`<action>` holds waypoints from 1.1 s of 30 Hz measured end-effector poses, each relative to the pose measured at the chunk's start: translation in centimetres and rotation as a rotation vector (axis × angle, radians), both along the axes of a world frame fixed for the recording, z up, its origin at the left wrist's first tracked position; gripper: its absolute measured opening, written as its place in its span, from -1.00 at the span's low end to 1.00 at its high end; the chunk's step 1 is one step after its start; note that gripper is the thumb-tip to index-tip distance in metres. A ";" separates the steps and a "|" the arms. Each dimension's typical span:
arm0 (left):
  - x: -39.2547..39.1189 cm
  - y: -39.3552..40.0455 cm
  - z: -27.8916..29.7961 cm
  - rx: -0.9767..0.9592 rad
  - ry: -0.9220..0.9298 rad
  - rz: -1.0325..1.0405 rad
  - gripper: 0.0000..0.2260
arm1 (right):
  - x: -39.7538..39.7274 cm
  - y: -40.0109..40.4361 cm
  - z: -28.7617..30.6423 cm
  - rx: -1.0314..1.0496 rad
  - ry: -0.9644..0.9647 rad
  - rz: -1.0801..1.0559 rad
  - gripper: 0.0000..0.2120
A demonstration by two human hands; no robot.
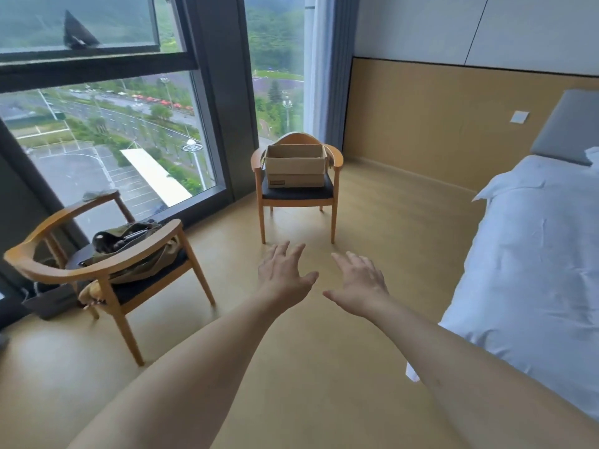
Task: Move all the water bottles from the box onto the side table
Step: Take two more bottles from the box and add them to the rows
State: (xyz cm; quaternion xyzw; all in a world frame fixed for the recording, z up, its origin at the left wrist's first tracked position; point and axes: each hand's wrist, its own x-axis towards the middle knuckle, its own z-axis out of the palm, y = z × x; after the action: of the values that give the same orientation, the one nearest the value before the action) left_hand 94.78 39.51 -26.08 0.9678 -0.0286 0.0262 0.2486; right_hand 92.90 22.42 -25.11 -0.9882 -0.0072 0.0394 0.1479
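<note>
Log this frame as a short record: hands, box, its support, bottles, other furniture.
left hand: open, fingers spread, holding nothing
right hand: open, fingers spread, holding nothing
box: open-topped, on the far chair, untouched
bottles: none visible; box interior hidden
side table: not identifiable in view
near chair: holds a bag
bed: at right

No legible text anywhere. Only candidate: small dark label (277, 182) at the lower left of the front face of the cardboard box (295, 168), centre of frame, too small and blurred to read. Nothing readable on the wall switch plate (519, 117), upper right.
</note>
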 end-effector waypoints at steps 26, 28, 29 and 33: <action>55.4 -2.2 -4.2 0.083 0.066 0.065 -0.32 | 54.9 -3.9 -1.9 0.089 0.050 -0.036 -0.22; 59.5 -3.2 -3.7 0.069 0.049 0.076 -0.33 | 59.6 -4.8 -0.9 0.089 0.042 -0.020 -0.23; 61.3 -3.6 -3.7 0.069 0.050 0.076 -0.34 | 61.9 -5.0 -0.6 0.095 0.049 -0.005 -0.23; 67.2 -3.7 -4.3 0.048 0.079 0.060 -0.33 | 68.7 -4.6 -1.4 0.110 0.080 0.027 -0.23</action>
State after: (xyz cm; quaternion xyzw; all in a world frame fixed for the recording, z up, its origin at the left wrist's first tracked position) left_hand 162.00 35.78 -30.42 0.9742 0.0098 -0.0055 0.2253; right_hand 161.61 17.79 -26.47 -0.9761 -0.0167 0.0802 0.2015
